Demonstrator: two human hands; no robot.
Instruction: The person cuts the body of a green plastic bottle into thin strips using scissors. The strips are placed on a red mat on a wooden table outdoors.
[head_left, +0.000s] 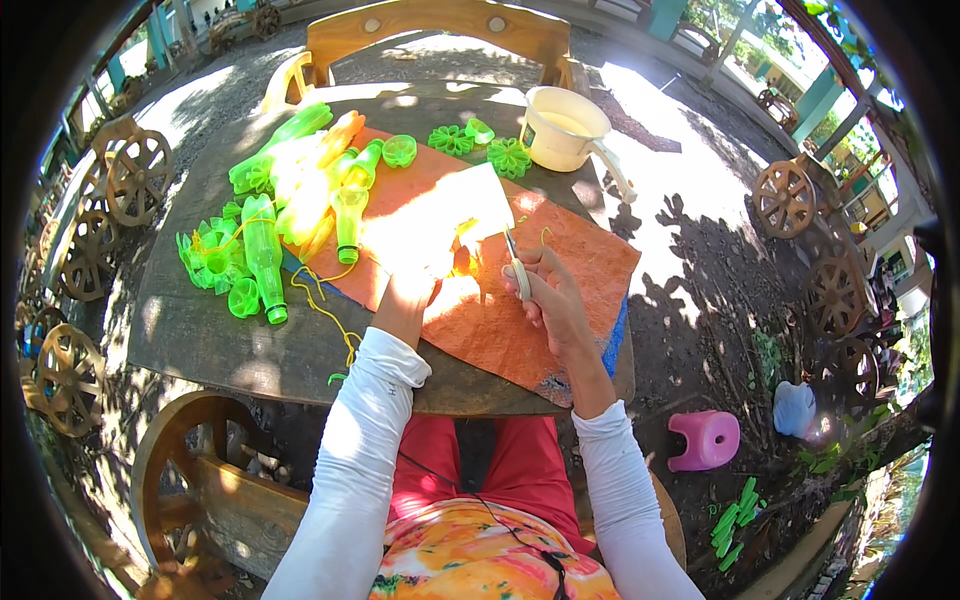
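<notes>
A pair of scissors is in my right hand, its blades at the right edge of a pale, sunlit sheet. My left hand is at the lower part of the sheet, its fingers washed out by glare. Something orange and translucent shows between my hands; glare hides its shape. Under them lies an orange woven mat with a blue underside. To the left, green plastic bottles lie beside cut green bottle pieces. Yellow string trails near my left wrist.
A whitish plastic dipper stands at the table's far right, beside green flower-shaped pieces. A wooden bench is beyond the table, a wooden chair at near left. A pink stool and green scraps are on the ground at right.
</notes>
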